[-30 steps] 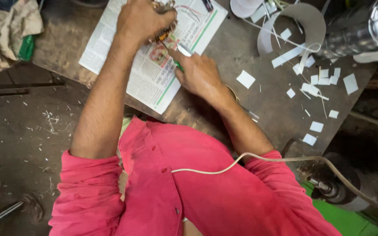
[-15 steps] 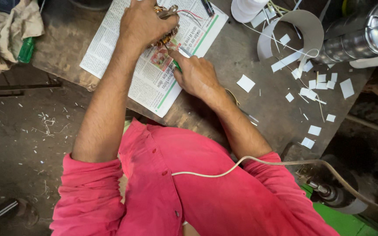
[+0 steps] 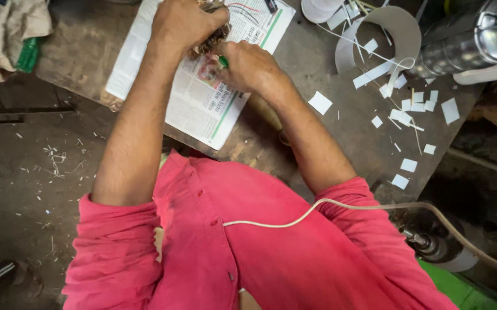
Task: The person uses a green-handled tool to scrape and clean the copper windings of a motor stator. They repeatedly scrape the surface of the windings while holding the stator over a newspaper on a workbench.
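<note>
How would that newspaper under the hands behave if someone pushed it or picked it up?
The newspaper looks thin and flat, so it would probably flop and sag when lifted by one edge. It likely weighs little and would slide easily on the table. The left hand and right hand above it might pin it.

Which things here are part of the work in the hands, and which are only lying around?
In use: left hand and right hand on a tangled wire bundle, green-handled tool, newspaper underneath.

Lying about: white paper scraps, cloth rag, metal cylinder, white cable.
</note>
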